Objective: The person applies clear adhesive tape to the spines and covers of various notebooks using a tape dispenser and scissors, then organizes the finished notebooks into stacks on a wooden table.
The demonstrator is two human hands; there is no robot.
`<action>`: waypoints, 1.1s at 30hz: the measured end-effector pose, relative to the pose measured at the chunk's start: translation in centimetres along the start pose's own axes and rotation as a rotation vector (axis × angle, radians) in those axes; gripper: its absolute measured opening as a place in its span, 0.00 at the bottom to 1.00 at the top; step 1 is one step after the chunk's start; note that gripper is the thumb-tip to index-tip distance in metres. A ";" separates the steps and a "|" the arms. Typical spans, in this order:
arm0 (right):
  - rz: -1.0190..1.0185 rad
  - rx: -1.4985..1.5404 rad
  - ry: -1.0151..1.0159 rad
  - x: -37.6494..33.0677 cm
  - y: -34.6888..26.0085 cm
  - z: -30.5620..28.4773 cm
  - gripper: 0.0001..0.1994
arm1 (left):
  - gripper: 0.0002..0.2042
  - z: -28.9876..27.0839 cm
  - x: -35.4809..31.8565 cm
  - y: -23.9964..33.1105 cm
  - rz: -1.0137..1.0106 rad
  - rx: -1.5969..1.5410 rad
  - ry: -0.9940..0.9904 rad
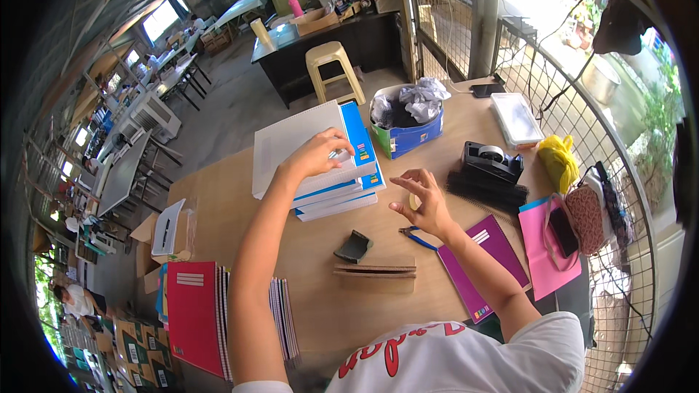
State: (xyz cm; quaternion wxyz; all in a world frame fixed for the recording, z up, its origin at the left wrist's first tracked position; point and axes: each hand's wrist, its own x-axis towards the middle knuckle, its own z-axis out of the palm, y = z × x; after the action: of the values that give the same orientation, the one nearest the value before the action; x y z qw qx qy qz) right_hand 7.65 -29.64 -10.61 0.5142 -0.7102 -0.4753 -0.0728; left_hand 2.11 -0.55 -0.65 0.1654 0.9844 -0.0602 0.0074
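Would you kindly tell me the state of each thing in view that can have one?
Left hand, curled over the notebook stack; grip unclear
Right hand, open
Box, open-topped, full of crumpled paper
Purple notebook, closed, partly covered
Red notebook, closed
Blue-handled pliers, lying on the table; jaw position too small to tell
Tape dispenser, upright, loaded with a roll
Phone, lying on the pink sheet
Stool, upright
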 end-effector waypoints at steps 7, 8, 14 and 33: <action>0.144 0.211 -0.062 1.2 0.2 1.4 0.21 | 0.18 -0.4 -0.6 -0.2 -0.007 -0.156 0.071; 0.192 0.299 -0.085 2.3 1.4 2.5 0.22 | 0.18 -0.4 -0.4 -0.3 0.000 -0.156 0.069; 0.313 0.441 -0.023 9.9 2.5 7.8 0.28 | 0.19 -0.3 -0.2 -0.9 -0.067 -0.242 0.117; 0.942 0.839 -0.248 18.5 1.7 8.2 0.50 | 0.34 3.2 -2.5 0.0 -0.187 -0.389 0.814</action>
State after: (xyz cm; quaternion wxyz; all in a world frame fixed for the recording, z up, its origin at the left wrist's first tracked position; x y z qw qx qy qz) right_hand 15.71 -12.01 -4.56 0.6664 -0.5843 -0.1564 0.4359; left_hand -0.40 -1.29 -3.81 0.3574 0.8531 0.0983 0.3671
